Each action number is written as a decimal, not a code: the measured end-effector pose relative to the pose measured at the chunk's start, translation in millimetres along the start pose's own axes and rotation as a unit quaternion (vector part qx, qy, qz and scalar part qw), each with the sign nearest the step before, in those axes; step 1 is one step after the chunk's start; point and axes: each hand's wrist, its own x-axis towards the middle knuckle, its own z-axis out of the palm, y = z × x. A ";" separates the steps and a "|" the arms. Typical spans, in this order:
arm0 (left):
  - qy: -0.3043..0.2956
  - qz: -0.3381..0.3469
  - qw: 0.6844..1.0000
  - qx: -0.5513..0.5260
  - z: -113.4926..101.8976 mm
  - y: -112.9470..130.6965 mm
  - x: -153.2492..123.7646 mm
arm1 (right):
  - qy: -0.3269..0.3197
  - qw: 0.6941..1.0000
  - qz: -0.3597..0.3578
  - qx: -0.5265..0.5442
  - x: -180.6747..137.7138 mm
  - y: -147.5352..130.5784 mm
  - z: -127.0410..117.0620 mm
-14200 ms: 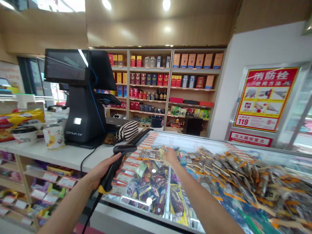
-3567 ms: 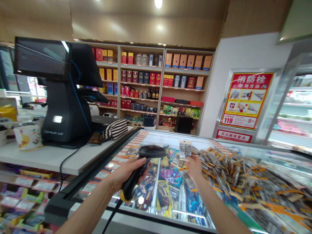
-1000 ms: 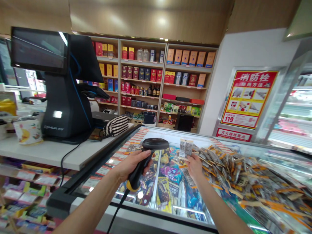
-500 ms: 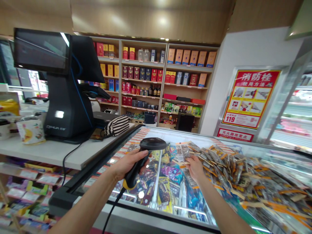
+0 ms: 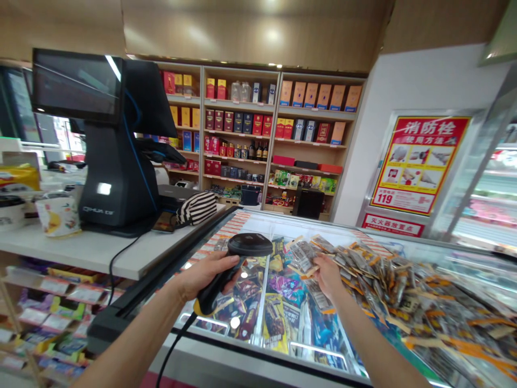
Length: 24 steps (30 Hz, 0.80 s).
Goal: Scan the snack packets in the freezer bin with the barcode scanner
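Note:
My left hand [image 5: 210, 276] is closed around the handle of a black barcode scanner [image 5: 249, 244] with a yellow trim at its base and a cable running down. The scanner's head points right, toward a small clear snack packet [image 5: 301, 255]. My right hand [image 5: 327, 274] pinches that packet by its right edge, above the glass top. Just right of this hand lies a large heap of similar snack packets [image 5: 407, 291] with orange and tan edges. Under both hands is a glass-topped freezer [image 5: 262, 302], with colourful wrapped goods [image 5: 278, 323] showing through the glass.
On the white counter [image 5: 121, 253] at left stand a black register [image 5: 117, 178], a striped pouch [image 5: 197, 208] and a white patterned bag [image 5: 58, 215]. Shelves [image 5: 242, 129] of boxes and bottles line the back wall. A red fire-hydrant sign [image 5: 420, 161] hangs at right.
The scanner has shifted slightly left and down with my left hand. My right hand has tilted the packet and moved slightly right. The view has shifted a little.

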 end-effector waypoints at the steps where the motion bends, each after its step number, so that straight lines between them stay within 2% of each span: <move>1: 0.001 -0.001 1.000 0.000 -0.6 -0.4 -0.2 | 0.002 1.000 -0.002 -0.004 0.6 -1.1 0.3; 10: -0.004 0.014 1.000 -0.007 -2.3 0.4 -3.3 | 0.009 1.000 -0.011 -0.012 8.4 -13.2 -4.1; 12: 0.028 0.017 0.999 -0.017 -4.0 1.5 -4.2 | 0.015 1.000 -0.015 -0.021 9.4 -11.2 -4.1; 15: 0.105 0.003 0.994 -0.039 -10.1 2.2 -7.6 | 0.024 0.999 -0.012 -0.043 11.8 1.0 4.9; 19: 0.149 -0.017 0.987 -0.055 -20.6 1.1 -19.2 | 0.027 0.992 -0.013 -0.119 18.9 29.8 36.7; 21: 0.160 -0.024 0.986 -0.051 -25.5 0.2 -26.8 | 0.003 0.967 -0.062 -0.247 22.9 45.2 57.3; 24: 0.175 -0.032 0.983 -0.046 -33.0 -1.7 -36.7 | -0.060 0.899 -0.144 -0.409 26.0 65.4 89.1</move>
